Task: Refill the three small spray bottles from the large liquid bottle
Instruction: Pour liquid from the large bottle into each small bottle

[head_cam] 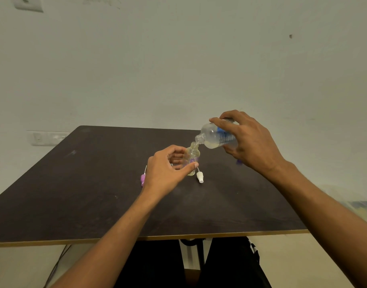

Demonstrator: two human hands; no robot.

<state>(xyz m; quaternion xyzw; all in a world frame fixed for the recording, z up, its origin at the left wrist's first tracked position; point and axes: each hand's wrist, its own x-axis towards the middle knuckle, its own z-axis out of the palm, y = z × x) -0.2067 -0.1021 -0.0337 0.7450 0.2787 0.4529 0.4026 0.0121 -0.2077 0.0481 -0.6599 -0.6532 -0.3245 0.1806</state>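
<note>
Leftmost, I see a purple spray cap [143,178] lying on the dark table [91,183]. My left hand [165,170] grips 1 small spray bottle [192,156] upright mid-table, white spray cap [200,176] just right; my right hand [251,142] holds the large liquid bottle [214,135] tilted, mouth at its neck.

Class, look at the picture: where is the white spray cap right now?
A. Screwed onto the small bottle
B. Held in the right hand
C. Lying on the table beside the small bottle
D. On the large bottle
C: the white spray cap lies on the table beside the open small bottle.
</note>
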